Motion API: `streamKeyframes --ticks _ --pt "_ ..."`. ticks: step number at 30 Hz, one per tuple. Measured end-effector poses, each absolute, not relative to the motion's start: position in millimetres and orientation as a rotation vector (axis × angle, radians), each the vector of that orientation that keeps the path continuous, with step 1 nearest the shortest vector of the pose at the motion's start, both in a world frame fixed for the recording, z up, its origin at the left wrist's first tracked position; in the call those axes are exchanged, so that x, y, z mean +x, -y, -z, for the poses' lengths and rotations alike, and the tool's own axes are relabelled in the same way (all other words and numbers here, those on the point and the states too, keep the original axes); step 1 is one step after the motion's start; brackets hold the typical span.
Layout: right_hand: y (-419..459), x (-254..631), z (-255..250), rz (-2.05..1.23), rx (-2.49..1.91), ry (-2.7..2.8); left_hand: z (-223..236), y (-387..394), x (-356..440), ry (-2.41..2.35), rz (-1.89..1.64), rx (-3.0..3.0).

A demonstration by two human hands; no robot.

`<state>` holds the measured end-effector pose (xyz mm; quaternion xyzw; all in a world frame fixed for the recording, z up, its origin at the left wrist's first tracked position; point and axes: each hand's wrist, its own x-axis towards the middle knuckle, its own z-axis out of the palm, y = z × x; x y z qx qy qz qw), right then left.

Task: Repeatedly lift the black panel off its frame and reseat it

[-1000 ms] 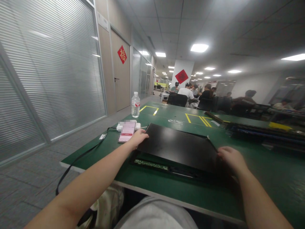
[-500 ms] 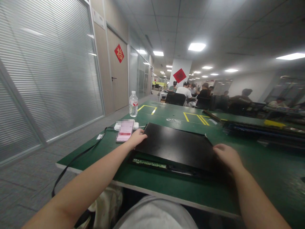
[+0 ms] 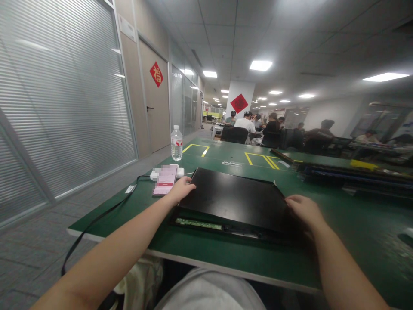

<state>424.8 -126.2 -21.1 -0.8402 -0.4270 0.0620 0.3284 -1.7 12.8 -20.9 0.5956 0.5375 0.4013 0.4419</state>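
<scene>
A flat black display panel (image 3: 237, 196) lies in front of me, over a dark frame on the green table. My left hand (image 3: 182, 189) grips its left edge, thumb on top and fingers partly hidden below. On the opposite side my right hand (image 3: 303, 209) pinches the right edge, with most of its fingers out of sight underneath. Along the near side of the panel a green circuit board strip (image 3: 198, 224) shows in the dark frame. The panel's near right corner fades into shadow.
Left of the panel a phone (image 3: 165, 181) rests against a white power strip (image 3: 180, 172) with a black cable. A water bottle (image 3: 177, 143) stands behind them. Long dark panel parts (image 3: 348, 174) are stacked at the right of the green table (image 3: 226, 254). Several people sit farther back.
Both hands keep their hold on the panel's edges, and the panel stays nearly in place. The whole view has shifted slightly, so things appear farther left.
</scene>
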Motion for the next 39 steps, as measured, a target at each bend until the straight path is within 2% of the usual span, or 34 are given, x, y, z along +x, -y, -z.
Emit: streamKeyframes --ticks 23,39 --pt "124 426 23 -0.203 -2.225 1.107 22 -16 1 -1.228 -1.048 1.279" --pt "124 427 22 -0.217 -2.21 1.074 17 -13 -2 -1.178 -1.148 1.414"
